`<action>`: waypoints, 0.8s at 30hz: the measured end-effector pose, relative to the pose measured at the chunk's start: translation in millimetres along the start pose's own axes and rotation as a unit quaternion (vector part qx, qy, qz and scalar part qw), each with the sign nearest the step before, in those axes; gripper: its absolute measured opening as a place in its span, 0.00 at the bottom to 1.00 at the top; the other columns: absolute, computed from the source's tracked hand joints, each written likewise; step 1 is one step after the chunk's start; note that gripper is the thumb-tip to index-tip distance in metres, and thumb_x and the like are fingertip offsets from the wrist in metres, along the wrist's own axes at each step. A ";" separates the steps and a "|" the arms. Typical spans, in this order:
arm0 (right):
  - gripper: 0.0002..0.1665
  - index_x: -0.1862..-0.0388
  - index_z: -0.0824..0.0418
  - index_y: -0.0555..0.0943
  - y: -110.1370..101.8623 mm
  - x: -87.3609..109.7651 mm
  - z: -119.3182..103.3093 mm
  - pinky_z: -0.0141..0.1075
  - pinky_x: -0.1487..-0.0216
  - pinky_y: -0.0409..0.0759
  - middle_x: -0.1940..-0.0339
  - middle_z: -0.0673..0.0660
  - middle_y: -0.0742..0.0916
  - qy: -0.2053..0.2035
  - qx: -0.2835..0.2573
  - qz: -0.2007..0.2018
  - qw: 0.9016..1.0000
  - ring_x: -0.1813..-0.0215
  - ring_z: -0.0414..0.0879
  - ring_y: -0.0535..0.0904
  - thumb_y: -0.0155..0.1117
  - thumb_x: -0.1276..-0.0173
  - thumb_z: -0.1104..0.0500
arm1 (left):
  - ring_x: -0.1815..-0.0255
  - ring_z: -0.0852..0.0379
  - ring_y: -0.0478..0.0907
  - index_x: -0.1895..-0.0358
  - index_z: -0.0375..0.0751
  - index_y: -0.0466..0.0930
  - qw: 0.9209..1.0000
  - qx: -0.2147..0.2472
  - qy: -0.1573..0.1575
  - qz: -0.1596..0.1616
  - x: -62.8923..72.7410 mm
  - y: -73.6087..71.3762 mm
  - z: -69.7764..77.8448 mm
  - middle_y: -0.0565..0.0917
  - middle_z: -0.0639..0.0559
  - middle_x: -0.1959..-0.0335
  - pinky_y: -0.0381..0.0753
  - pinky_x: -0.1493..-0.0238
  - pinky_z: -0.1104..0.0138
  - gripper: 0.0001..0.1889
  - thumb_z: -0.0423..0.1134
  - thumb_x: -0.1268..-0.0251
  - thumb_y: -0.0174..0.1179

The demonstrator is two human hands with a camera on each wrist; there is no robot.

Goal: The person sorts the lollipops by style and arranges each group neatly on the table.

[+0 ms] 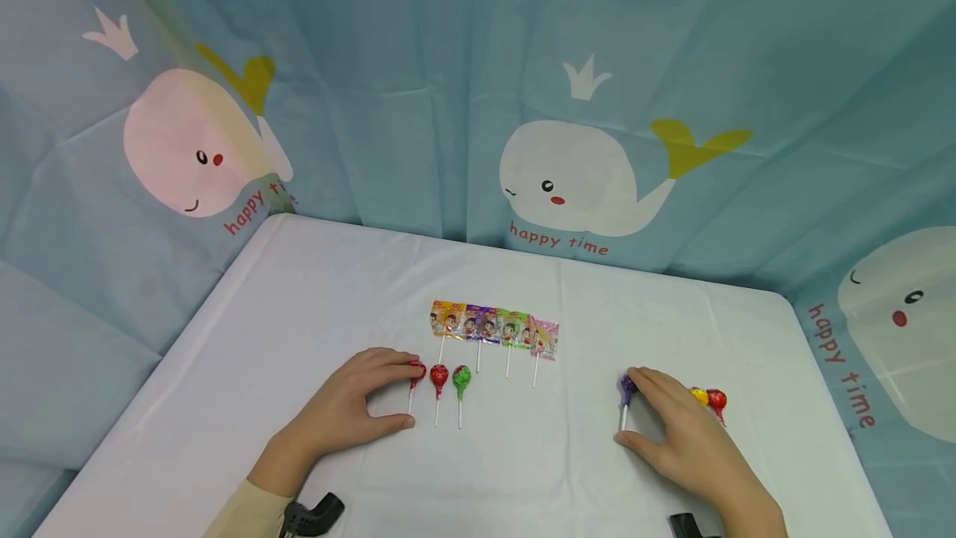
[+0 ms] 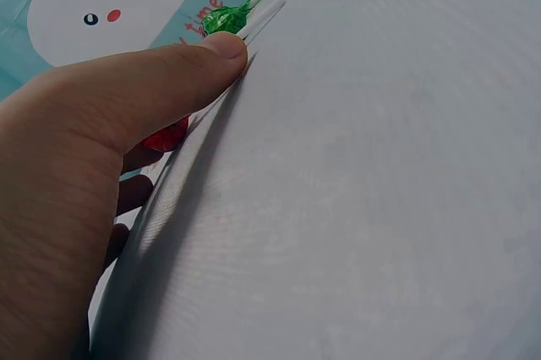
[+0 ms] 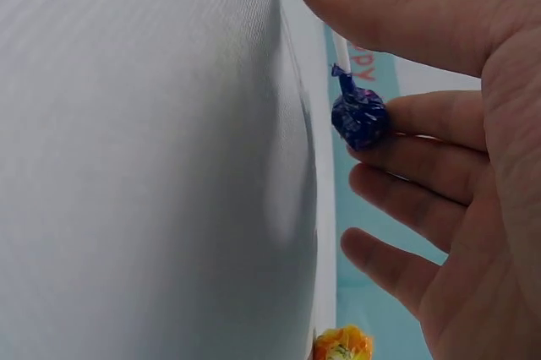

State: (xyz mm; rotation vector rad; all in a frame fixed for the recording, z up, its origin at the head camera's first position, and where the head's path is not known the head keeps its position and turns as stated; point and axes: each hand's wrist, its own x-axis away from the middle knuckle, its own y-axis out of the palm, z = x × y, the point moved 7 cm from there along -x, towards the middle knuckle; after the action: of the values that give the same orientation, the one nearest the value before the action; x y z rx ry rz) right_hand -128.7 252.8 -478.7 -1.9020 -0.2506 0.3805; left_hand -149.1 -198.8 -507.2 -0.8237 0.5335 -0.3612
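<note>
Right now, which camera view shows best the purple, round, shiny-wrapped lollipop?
The right wrist view: the purple lollipop looks largest there, mostly unobstructed. The head view shows it small, with more stick visible; the left wrist view does not show it.

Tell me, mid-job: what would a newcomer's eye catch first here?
Probably the big white cartoon whale, central on the blue fabric curtain behind the white-clothed table. Next, the row of flat, colourful plastic-wrapped lollipops mid-table, then the round purple-wrapped lollipop at the right grip.
</note>
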 end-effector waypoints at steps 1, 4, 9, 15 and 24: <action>0.54 0.22 0.61 0.78 -0.7 -0.7 -0.6 0.40 0.21 0.71 0.25 0.56 0.82 -0.006 0.000 0.005 1.000 0.25 0.56 0.77 0.89 0.43 0.41 | 0.28 0.53 0.77 0.32 0.60 0.87 1.000 0.000 -0.001 0.000 0.1 0.1 0.1 0.82 0.61 0.29 0.74 0.27 0.54 0.35 0.55 0.46 0.86; 0.54 0.23 0.62 0.78 -3.0 -2.6 -3.1 0.23 0.20 0.55 0.25 0.56 0.82 -0.023 -0.004 0.018 1.000 0.25 0.57 0.77 0.89 0.43 0.42 | 0.28 0.53 0.77 0.32 0.61 0.87 1.000 0.002 -0.004 0.000 0.8 0.9 -0.3 0.82 0.62 0.29 0.75 0.27 0.53 0.35 0.55 0.46 0.86; 0.53 0.22 0.61 0.78 -4.0 -6.9 -5.7 0.15 0.23 0.42 0.25 0.56 0.82 -0.022 -0.012 0.012 1.000 0.24 0.57 0.76 0.89 0.42 0.42 | 0.27 0.53 0.76 0.32 0.63 0.87 1.000 0.006 -0.004 -0.001 1.8 3.1 -0.8 0.82 0.62 0.29 0.75 0.27 0.53 0.34 0.56 0.45 0.85; 0.54 0.21 0.59 0.77 -1.9 -17.0 -11.0 0.26 0.18 0.58 0.23 0.54 0.81 -0.015 -0.007 -0.003 1.000 0.22 0.54 0.75 0.88 0.42 0.40 | 0.28 0.53 0.77 0.32 0.63 0.86 1.000 -0.001 0.002 0.003 1.8 1.6 -1.6 0.82 0.63 0.29 0.75 0.28 0.54 0.34 0.57 0.44 0.85; 0.52 0.21 0.61 0.77 -3.4 -32.0 -25.5 0.41 0.21 0.68 0.24 0.56 0.81 -0.052 -0.018 0.012 0.998 0.23 0.56 0.76 0.88 0.40 0.43 | 0.28 0.53 0.77 0.31 0.63 0.86 1.000 -0.001 0.007 0.005 1.6 1.0 -2.0 0.82 0.62 0.29 0.73 0.27 0.57 0.34 0.57 0.43 0.84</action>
State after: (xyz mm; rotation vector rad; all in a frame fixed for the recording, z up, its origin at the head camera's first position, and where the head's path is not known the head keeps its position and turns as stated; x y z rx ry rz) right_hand -148.6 220.7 -462.7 -1.9239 -0.3053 0.4952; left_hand -148.9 -200.1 -509.5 -0.8210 0.5509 -0.3583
